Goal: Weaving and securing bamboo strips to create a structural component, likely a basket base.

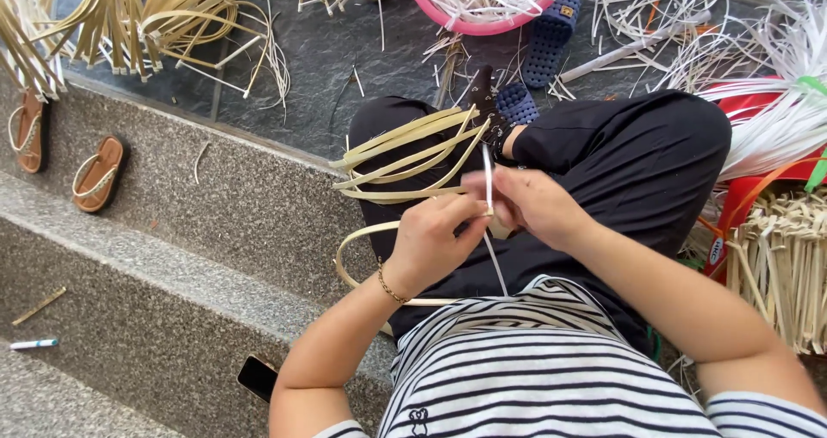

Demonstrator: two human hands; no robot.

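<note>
Landmark for all positions: the person's lap, black trousers (620, 154), seated cross-legged on a dark stone floor (327, 59).

Left hand (428, 242): above the lap's near-left part, fingers curled closed, pinching a thin white strip (488, 173) together with the ends of pale tan flat strips (405, 158). A gold bracelet (389, 287) sits on that wrist.

Right hand (525, 201): directly beside the left, touching it, fingers closed on the same white strip and the tan strip ends.

The white strip stands roughly upright between both hands and trails down toward the striped shirt (534, 369).

The tan strips fan out leftward from the hands over the lap's left knee; one loops down and around below the left hand.

Around the lap:
- Beyond it, a pink basin (448, 18) holding white strips, with blue sandals (551, 33) just beside it.
- To its right, a bundle of white strips (784, 128) over a red container (749, 188), and a tan woven piece (784, 266) nearer.
- To its left, granite steps (172, 257) with brown sandals (96, 175); a dark phone (257, 378) and a white marker (34, 344) lie lower down.
- Far upper left, more tan strips in a heap (129, 16).
</note>
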